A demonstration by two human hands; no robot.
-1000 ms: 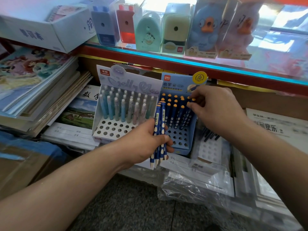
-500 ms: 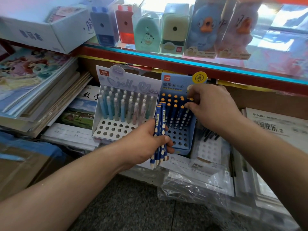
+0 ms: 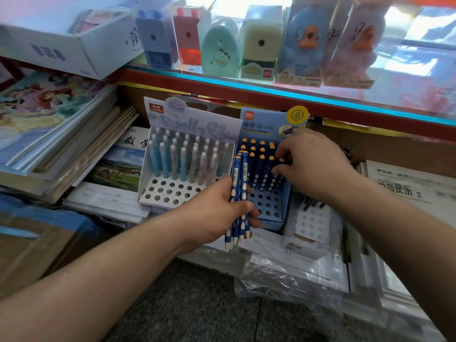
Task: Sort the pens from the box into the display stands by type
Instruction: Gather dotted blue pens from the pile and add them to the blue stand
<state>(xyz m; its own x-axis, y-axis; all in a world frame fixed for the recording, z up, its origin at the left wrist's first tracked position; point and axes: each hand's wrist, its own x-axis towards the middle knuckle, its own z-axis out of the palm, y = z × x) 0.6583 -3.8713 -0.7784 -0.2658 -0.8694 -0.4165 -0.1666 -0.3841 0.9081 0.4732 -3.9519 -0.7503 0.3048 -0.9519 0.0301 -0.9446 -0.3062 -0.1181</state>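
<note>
My left hand (image 3: 217, 213) grips a bundle of dark blue pens (image 3: 238, 193) with white dots and orange caps, tips down, in front of two display stands. The blue stand (image 3: 270, 208) holds several of the same blue pens upright in its back rows. My right hand (image 3: 311, 164) reaches over that stand and pinches one blue pen (image 3: 275, 169) standing in a hole on its right side. To the left, the white and lilac stand (image 3: 170, 191) holds several pastel pens in its back rows; its front holes are bare.
Stacks of notebooks (image 3: 56, 134) lie left of the stands. A glass shelf (image 3: 271, 92) above carries boxed sharpeners. A white stand with holes (image 3: 312, 223) and plastic-wrapped packs (image 3: 296, 275) lie to the right. A cardboard box (image 3: 32, 248) sits low left.
My right hand has shifted slightly down and right over the blue stand, its fingers lowering on a pen. My left hand keeps the bundle in the same place.
</note>
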